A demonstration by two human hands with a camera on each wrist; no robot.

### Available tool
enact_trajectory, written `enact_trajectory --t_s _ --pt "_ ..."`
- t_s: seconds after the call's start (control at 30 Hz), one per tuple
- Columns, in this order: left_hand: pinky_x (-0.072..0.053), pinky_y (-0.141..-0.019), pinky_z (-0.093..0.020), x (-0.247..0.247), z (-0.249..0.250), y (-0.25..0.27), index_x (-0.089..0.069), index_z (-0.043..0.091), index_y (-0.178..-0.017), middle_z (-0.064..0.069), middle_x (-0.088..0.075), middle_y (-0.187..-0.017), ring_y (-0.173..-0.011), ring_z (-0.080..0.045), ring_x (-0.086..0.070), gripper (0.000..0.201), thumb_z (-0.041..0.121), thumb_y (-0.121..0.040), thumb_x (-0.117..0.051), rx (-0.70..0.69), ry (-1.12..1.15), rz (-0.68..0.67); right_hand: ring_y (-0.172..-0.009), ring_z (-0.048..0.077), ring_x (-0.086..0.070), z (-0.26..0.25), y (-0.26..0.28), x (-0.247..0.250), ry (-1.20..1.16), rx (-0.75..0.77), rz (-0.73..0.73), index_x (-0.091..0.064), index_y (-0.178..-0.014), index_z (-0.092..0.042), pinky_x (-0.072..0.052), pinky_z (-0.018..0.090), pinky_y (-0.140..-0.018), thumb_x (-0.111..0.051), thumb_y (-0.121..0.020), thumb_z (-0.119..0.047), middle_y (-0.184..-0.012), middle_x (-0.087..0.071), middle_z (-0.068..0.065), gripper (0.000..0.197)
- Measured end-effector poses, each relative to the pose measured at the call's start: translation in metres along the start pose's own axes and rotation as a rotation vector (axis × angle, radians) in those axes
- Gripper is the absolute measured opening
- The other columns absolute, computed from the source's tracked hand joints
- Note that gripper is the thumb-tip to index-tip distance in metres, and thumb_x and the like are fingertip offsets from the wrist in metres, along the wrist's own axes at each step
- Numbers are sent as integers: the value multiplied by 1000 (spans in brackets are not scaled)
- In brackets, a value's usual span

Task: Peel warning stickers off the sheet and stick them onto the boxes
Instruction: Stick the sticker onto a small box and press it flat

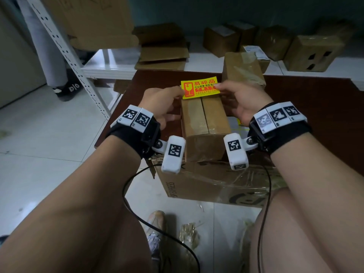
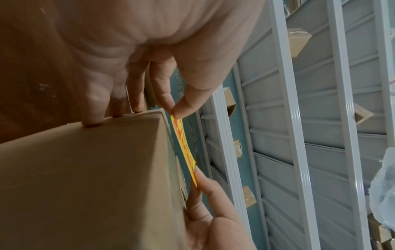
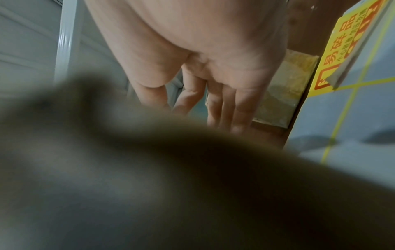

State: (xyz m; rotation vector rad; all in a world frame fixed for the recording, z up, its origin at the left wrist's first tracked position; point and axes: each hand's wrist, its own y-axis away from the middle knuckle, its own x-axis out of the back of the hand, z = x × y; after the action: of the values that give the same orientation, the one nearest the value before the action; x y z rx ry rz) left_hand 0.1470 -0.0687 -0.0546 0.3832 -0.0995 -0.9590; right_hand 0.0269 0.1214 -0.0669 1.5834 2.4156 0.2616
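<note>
A yellow warning sticker (image 1: 200,87) with red print hangs flat just above the far end of a small taped cardboard box (image 1: 204,123). My left hand (image 1: 182,92) pinches its left edge between thumb and forefinger, and my right hand (image 1: 216,86) pinches its right edge. In the left wrist view the sticker (image 2: 184,150) shows edge-on, close to the box (image 2: 85,177) top, and my other left fingers (image 2: 91,118) touch the box's edge. The sticker sheet (image 3: 346,50) lies right of the box, with one sticker on it and bare backing. A blurred dark shape hides my right fingertips there.
The small box stands on a bigger taped carton (image 1: 216,184) at the edge of a brown table (image 1: 315,99). Another box (image 1: 242,69) stands just beyond the sticker. Several boxes (image 1: 313,52) and flat cardboard (image 1: 163,56) sit on a white shelf behind. A white rack upright (image 1: 65,54) rises at left.
</note>
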Motion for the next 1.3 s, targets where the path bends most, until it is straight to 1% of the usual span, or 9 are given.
enact_trajectory --t_s 0.13,0.3,0.47,0.6,0.73,0.83,0.93,1.1,1.3 --pt "-67 -84 -55 1 -1 -3 -70 5 -120 -15 -78 -117 -112 -28 -76 34 12 -89 -82 -3 20 -9 -101 23 -81 1 0 0 -4 1 5 -72 -127 -7 -67 43 -84 -88 -83 -24 -110 -83 7 50" --pt "-67 -86 -54 0 -2 -2 -72 4 -118 -16 -79 -117 -111 -27 -78 30 11 -91 -81 -8 9 -17 -100 24 -82 0 3 -2 -13 14 34 -71 -127 -4 -67 42 -85 -87 -85 -17 -110 -82 11 46" --pt "-67 -86 -53 1 -4 -6 -71 1 -119 -16 -81 -110 -105 -27 -80 35 11 -87 -84 -13 14 -18 -96 22 -82 -1 4 -4 -31 15 34 -71 -125 -1 -67 37 -78 -85 -86 -11 -107 -83 11 42" --pt "-67 -86 -51 1 -6 -8 -71 1 -116 -16 -81 -107 -105 -27 -80 34 10 -86 -84 -20 13 -8 -101 23 -81 0 5 -6 -45 30 56 -73 -120 0 -66 44 -92 -85 -85 -7 -108 -82 13 37" --pt "-67 -88 -51 1 -5 -9 -71 1 -118 -16 -81 -107 -104 -26 -80 33 9 -87 -83 -19 15 -14 -105 25 -80 0 6 -6 -44 36 57 -73 -118 -1 -64 47 -97 -86 -84 -7 -110 -82 13 37" --pt "-67 -88 -50 0 -5 -7 -71 1 -116 -16 -81 -108 -104 -26 -79 31 8 -89 -82 -24 14 -9 -103 25 -81 0 7 -7 -51 41 62 -73 -117 0 -65 45 -93 -84 -86 -5 -111 -82 15 34" --pt "-67 -87 -50 -1 -4 -5 -71 0 -115 -17 -81 -107 -103 -27 -80 29 7 -89 -82 -27 18 -14 -101 25 -81 -1 9 -8 -43 43 61 -74 -108 -4 -67 43 -89 -84 -86 -4 -110 -82 15 24" --pt "-67 -86 -47 -3 -3 -2 -72 1 -102 -15 -81 -98 -98 -26 -81 18 4 -88 -82 -31 29 -12 -98 26 -82 -1 9 -9 -57 29 76 -71 -122 3 -68 38 -79 -84 -85 -3 -110 -81 16 39" --pt "-67 -88 -50 -2 -4 -5 -72 -1 -106 -17 -81 -105 -103 -27 -80 26 6 -85 -85 -36 26 -16 -98 26 -82 2 6 -9 -49 34 89 -72 -121 4 -66 35 -75 -84 -85 -3 -109 -82 17 38"
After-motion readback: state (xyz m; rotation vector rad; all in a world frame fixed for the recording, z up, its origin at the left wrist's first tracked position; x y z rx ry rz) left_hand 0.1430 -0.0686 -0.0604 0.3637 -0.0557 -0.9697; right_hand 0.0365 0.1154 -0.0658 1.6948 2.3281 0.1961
